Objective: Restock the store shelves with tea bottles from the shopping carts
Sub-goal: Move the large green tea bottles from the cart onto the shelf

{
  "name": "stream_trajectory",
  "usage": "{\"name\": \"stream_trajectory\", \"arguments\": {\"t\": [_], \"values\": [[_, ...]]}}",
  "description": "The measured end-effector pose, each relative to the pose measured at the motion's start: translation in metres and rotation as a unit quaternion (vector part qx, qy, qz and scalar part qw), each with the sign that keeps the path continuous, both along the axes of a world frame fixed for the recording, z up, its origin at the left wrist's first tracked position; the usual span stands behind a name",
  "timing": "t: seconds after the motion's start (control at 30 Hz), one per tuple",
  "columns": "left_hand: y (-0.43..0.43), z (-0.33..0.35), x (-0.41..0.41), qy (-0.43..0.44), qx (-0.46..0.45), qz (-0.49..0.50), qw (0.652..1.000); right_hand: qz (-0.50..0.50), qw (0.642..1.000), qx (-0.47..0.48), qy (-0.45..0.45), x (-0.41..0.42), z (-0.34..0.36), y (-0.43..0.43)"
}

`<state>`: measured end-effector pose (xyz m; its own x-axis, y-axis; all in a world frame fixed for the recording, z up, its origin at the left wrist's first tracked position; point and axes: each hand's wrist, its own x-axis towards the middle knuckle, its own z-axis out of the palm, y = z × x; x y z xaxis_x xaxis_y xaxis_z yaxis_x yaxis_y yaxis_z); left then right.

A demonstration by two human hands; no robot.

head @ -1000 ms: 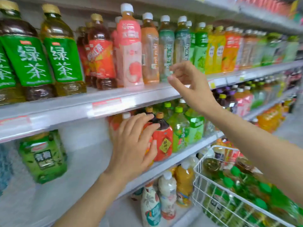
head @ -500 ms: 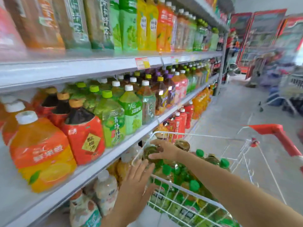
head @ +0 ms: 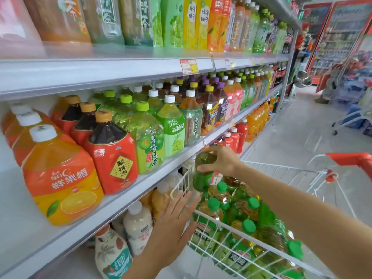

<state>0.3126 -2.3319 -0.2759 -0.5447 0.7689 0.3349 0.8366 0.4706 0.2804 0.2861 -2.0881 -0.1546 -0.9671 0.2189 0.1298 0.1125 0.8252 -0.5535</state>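
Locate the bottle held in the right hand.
The green-labelled tea bottle hangs centre-frame, gripped at its top by the right hand, above the white wire cart's left corner.

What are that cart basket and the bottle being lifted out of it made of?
Cart basket: apparently metal wire with a glossy white coating, forming a thin rigid grid. Bottle in the right hand: likely clear plastic, since liquid shows through; its green label looks like shiny film.

Cart (head: 203, 215) showing white wire, red handle (head: 350, 159). Tea bottles (head: 237, 224) showing green caps, green labels. Shelf (head: 100, 73) showing pale grey.
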Motion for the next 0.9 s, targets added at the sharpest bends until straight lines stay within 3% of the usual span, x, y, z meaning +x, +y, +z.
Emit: {"name": "stream_trajectory", "arguments": {"t": [0.1, 0.17, 0.23, 0.27, 0.33, 0.37, 0.4, 0.43, 0.47, 0.5, 0.63, 0.77, 0.9], "values": [[0.003, 0.02, 0.004, -0.029, 0.018, 0.012, 0.999, -0.019, 0.993, -0.088, 0.081, 0.027, 0.046, 0.007], [0.013, 0.049, 0.011, -0.13, 0.11, 0.033, 0.985, -0.02, 0.983, -0.125, 0.131, 0.049, 0.068, 0.007], [0.033, 0.088, 0.017, -0.307, 0.236, 0.066, 0.919, -0.006, 0.976, -0.149, 0.16, 0.071, 0.082, 0.003], [0.046, 0.107, 0.018, -0.429, 0.28, 0.078, 0.855, 0.002, 0.971, -0.167, 0.17, 0.082, 0.086, 0.001], [0.07, 0.138, 0.014, -0.659, 0.358, 0.046, 0.66, 0.011, 0.964, -0.192, 0.186, 0.102, 0.087, -0.004], [0.08, 0.15, 0.013, -0.732, 0.393, 0.032, 0.556, 0.018, 0.964, -0.189, 0.188, 0.11, 0.086, -0.007], [0.088, 0.161, 0.013, -0.771, 0.425, 0.034, 0.474, 0.034, 0.966, -0.181, 0.18, 0.117, 0.084, -0.009], [0.094, 0.167, 0.011, -0.785, 0.442, 0.046, 0.432, 0.058, 0.969, -0.177, 0.165, 0.123, 0.082, -0.011], [0.098, 0.17, 0.009, -0.782, 0.445, 0.066, 0.432, 0.084, 0.969, -0.183, 0.143, 0.126, 0.08, -0.01], [0.101, 0.171, 0.008, -0.771, 0.436, 0.085, 0.457, 0.106, 0.966, -0.206, 0.118, 0.128, 0.079, -0.007], [0.088, 0.159, -0.003, -0.691, 0.403, 0.137, 0.584, 0.062, 0.953, -0.282, 0.092, 0.11, 0.069, 0.032], [0.064, 0.142, -0.022, -0.624, 0.377, 0.162, 0.665, -0.098, 0.983, -0.158, -0.007, 0.055, 0.022, 0.062], [0.058, 0.127, -0.035, -0.592, 0.36, 0.162, 0.702, -0.123, 0.979, 0.022, -0.162, 0.016, -0.024, 0.06]]}}
